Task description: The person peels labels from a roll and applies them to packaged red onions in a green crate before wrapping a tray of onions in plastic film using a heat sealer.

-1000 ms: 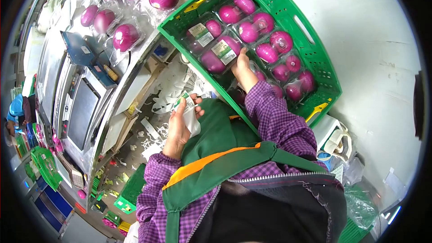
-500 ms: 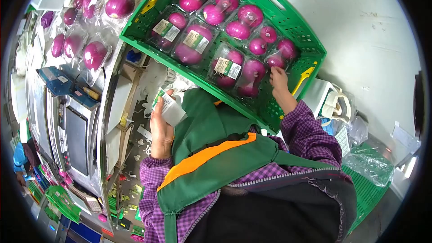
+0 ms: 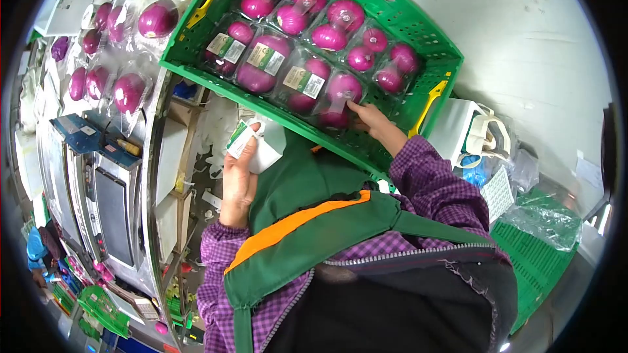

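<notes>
My left hand [image 3: 241, 180] is closed on a strip of labels [image 3: 265, 150], white with a green and white printed part, in front of my green apron. My right hand [image 3: 376, 124] reaches into the green crate [image 3: 229, 85]. Its fingers are on the near side of a clear pack of red onions [image 3: 345, 86] in the front row; some fingertips are hidden. This pack shows no printed label like those on its neighbours. Beside it sits a labelled onion pack [image 3: 306, 82], with more labelled packs to the left. The back row of packs [image 3: 345, 14] shows no such labels.
At left, several wrapped red onions [image 3: 157, 21] lie on a metal table beside a wrapping machine [image 3: 112, 202]. Right of the crate stand a white box with a cloth bag [image 3: 487, 140] and another green crate [image 3: 533, 261] with clear plastic on it. Scraps litter the floor.
My right hand has moved left from the rightmost onion pack to the front-row pack. My left hand has tilted the label strip slightly. The crate appears shifted left and up in view.
</notes>
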Demonstrator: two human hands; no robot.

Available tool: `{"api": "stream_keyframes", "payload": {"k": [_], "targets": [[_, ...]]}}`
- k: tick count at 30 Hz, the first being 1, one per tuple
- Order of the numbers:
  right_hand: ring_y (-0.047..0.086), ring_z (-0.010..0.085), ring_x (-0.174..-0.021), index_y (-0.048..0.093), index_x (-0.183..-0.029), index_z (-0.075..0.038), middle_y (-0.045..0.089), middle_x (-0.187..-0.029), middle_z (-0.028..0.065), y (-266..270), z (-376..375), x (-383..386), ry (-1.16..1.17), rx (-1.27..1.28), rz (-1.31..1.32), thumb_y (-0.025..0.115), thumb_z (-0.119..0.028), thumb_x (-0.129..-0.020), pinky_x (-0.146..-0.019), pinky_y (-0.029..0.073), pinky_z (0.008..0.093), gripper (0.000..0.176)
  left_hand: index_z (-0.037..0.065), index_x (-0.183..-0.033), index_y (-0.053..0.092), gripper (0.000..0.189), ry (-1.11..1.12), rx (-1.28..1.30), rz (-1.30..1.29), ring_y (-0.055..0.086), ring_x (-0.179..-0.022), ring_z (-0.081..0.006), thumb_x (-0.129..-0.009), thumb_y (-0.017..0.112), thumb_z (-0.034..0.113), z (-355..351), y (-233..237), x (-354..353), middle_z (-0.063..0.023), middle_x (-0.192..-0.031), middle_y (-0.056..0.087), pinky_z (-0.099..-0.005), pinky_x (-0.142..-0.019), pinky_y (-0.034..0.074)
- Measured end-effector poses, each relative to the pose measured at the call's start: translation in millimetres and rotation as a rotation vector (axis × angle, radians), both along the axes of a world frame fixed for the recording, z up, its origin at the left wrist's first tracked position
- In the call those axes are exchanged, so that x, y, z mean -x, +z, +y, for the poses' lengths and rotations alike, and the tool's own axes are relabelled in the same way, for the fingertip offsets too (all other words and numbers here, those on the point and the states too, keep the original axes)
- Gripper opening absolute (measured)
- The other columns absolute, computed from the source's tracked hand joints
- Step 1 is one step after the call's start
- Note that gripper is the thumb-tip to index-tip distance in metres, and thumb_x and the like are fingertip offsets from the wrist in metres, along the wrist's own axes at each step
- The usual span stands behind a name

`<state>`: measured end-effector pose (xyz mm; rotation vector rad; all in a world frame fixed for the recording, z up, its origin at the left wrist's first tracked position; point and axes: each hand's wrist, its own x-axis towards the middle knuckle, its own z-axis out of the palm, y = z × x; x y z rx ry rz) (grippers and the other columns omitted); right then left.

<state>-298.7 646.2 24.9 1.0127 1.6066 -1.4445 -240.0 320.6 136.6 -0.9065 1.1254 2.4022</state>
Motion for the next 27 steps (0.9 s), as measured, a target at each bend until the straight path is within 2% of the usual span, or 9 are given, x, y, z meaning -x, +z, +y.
{"api": "stream_keyframes", "payload": {"k": [1,3,4,6,10,13,17,20,27], "targets": [[0.052,0.0293,-0.118,0.043,-0.135,-0.001,0.049,-0.132,0.0207,1,-1,-1,0.015,0.01,0.002,0.063,-0.042,-0.089,-0.093,0.045,0.042,0.065,0.001,-0.123,0.058,0.033,-0.016,0.058,0.079,0.06,-0.098,-0.0146,-0.091,0.061,0.009,3,2,-1,-0.0051,-0.112,0.064,-0.0293,-0.087,0.048],[0.06,0.0227,-0.104,0.051,-0.127,0.0,0.059,-0.121,0.0166,39,-21,1,0.235,-0.509,0.817,0.065,-0.025,-0.089,-0.084,0.05,0.0344,0.047,0.001,-0.127,0.053,0.044,-0.019,0.144,0.173,0.06,-0.101,-0.0135,-0.085,0.066,0.001,5,12,-1,-0.0053,-0.114,0.063,-0.0291,-0.09,0.047],[0.063,0.0159,-0.091,0.057,-0.117,0.0,0.065,-0.106,0.011,75,-44,10,0.167,-0.269,0.889,0.064,-0.015,-0.089,-0.08,0.051,0.0293,0.032,0.001,-0.124,0.054,0.043,-0.039,0.16,0.192,0.061,-0.099,-0.0144,-0.083,0.068,-0.001,5,17,-1,-0.0058,-0.111,0.064,-0.0289,-0.089,0.048],[0.062,0.0124,-0.087,0.059,-0.108,0.0,0.065,-0.097,0.008,112,-85,18,0.259,0.194,0.847,0.064,-0.011,-0.088,-0.078,0.05,0.027,0.023,0.003,-0.128,0.051,0.052,-0.022,0.181,0.222,0.062,-0.101,-0.0162,-0.08,0.07,-0.004,6,12,-5,-0.0066,-0.113,0.064,-0.0308,-0.089,0.049],[0.059,0.0087,-0.082,0.055,-0.096,-0.001,0.06,-0.087,0.0023,130,-162,15,0.511,0.471,0.848,0.069,-0.008,-0.084,-0.072,0.048,0.0259,0.02,0.003,-0.122,0.052,0.045,-0.077,0.244,0.309,0.061,-0.101,-0.0156,-0.081,0.071,-0.002,9,10,-7,-0.0061,-0.112,0.064,-0.0293,-0.088,0.05],[0.056,0.008,-0.078,0.053,-0.094,-0.002,0.059,-0.086,0.0014,135,-168,25,0.679,0.479,0.831,0.068,-0.004,-0.082,-0.071,0.047,0.0257,0.02,0.003,-0.124,0.051,0.047,0.037,0.149,0.275,0.058,-0.108,-0.0172,-0.081,0.071,0.001,-1,21,-7,-0.0073,-0.117,0.062,-0.0316,-0.093,0.047],[0.056,0.011,-0.077,0.052,-0.098,-0.004,0.059,-0.085,0.0039,141,-171,25,0.868,0.56,0.776,0.067,-0.001,-0.08,-0.072,0.047,0.0271,0.024,0.0,-0.122,0.052,0.047,0.215,-0.209,0.116,0.059,-0.107,-0.022,-0.098,0.047,0.04,-35,16,17,-0.0108,-0.118,0.061,-0.0368,-0.095,0.046],[0.059,0.0145,-0.082,0.052,-0.105,-0.004,0.061,-0.086,0.0066,153,-178,26,1.021,0.602,0.746,0.066,-0.002,-0.081,-0.076,0.047,0.0297,0.028,0.0,-0.12,0.054,0.041,0.181,-0.163,0.02,0.061,-0.102,-0.0211,-0.098,0.049,0.034,-40,13,24,-0.0117,-0.115,0.062,-0.035,-0.092,0.047],[0.061,0.0126,-0.08,0.049,-0.129,-0.003,0.064,-0.087,0.0086,137,-186,17,0.764,0.47,0.957,0.064,0.001,-0.084,-0.075,0.049,0.0272,0.048,-0.001,-0.107,0.06,0.028,0.25,-0.094,0.037,0.064,-0.092,-0.0205,-0.093,0.053,0.022,-33,4,19,-0.0105,-0.103,0.066,-0.0333,-0.084,0.051]]}}
